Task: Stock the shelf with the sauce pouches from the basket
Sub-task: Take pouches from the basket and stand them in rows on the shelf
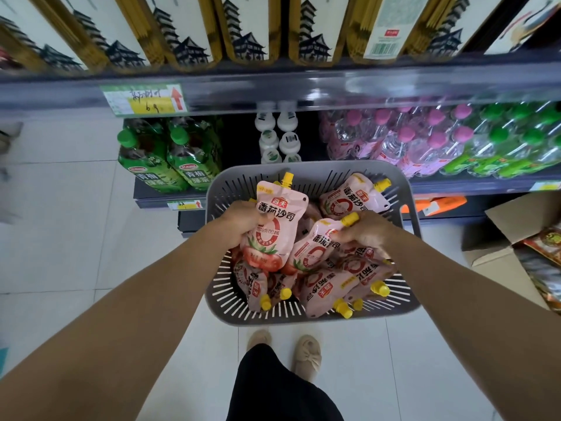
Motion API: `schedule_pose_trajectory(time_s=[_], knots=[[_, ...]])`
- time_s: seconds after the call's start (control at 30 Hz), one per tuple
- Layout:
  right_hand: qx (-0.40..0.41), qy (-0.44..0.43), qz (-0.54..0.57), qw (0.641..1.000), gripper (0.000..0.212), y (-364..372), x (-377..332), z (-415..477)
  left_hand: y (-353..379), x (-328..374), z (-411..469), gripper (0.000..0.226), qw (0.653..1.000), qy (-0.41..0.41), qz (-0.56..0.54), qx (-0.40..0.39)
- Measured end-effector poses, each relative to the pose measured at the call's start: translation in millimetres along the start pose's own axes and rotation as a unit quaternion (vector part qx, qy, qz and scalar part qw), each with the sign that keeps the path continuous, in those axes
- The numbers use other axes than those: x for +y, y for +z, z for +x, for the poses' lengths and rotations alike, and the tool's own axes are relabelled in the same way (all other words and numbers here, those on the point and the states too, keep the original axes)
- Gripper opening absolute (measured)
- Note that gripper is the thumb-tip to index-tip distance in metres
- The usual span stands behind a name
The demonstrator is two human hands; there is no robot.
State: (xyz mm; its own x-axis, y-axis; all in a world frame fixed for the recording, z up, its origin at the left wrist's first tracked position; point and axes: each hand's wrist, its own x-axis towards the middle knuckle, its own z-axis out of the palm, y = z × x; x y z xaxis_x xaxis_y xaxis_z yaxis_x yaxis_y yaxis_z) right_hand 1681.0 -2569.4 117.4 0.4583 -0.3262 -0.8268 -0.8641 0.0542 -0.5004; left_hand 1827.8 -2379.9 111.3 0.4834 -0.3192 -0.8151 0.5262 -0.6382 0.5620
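Note:
A grey slotted basket (306, 317) stands on the floor in front of the shelf (303, 86), filled with several pink sauce pouches with yellow caps. My left hand (243, 218) holds one pouch (274, 226) upright above the basket, cap pointing up. My right hand (367, 230) grips a second pouch (315, 247) just below its yellow cap, tilted over the pile. Other pouches (324, 291) lie loose in the basket, one (352, 196) leaning on the far wall.
The shelf above holds tall noodle packs (243, 28). The low shelf carries green tea bottles (164, 156), white bottles (277, 135) and shrink-wrapped water bottles (425, 138). An open cardboard box (522, 238) sits at the right. My feet (285, 347) stand behind the basket.

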Motion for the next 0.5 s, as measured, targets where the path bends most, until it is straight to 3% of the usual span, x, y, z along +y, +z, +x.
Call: schedule_pose_trajectory(time_s=[0.17,0.27,0.43,0.5], knots=[[0.015,0.057,-0.027,0.998,0.067,17.7,-6.4,-4.2,-5.6,-0.8,-14.8,0.032,0.999,0.0,-0.041,0.025],[0.058,0.032,-0.02,0.998,0.067,25.2,-9.6,-11.1,-8.6,0.6,-27.0,0.028,0.998,0.021,-0.049,0.04],[0.082,-0.049,-0.058,0.994,0.051,14.8,-38.4,-45.7,-19.7,17.4,-59.4,0.03,0.994,0.055,-0.091,0.035],[0.097,-0.08,-0.067,0.99,0.059,4.8,-55.4,-68.2,-23.7,29.2,-78.4,0.028,0.991,0.071,-0.109,0.028]])
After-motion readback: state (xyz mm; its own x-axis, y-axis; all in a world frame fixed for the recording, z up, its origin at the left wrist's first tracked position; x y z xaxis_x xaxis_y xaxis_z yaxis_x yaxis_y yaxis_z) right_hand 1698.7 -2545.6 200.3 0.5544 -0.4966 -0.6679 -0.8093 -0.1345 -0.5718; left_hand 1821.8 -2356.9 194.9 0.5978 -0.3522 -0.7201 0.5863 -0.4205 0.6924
